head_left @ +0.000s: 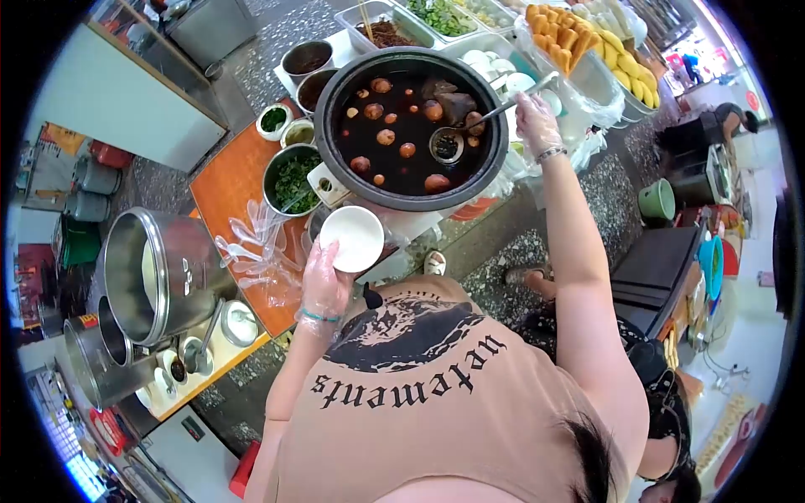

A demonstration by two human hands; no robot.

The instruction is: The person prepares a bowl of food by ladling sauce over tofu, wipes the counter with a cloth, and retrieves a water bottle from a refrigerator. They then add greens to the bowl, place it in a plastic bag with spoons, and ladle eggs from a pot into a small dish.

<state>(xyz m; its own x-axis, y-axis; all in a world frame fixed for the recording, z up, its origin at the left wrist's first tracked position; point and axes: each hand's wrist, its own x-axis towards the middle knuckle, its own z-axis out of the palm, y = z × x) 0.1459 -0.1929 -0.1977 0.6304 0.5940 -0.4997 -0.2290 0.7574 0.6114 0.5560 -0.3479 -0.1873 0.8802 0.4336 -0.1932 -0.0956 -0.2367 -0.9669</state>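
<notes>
Here, one white bowl point(354, 237) tight in the left grip point(325, 289), one ladle point(470, 126) in the right grip point(535, 121).

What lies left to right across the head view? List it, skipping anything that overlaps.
steel pot → bowl → ladle → green bucket

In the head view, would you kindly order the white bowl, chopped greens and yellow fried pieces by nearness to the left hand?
1. white bowl, in the left hand
2. chopped greens, beyond it
3. yellow fried pieces, far right
</notes>
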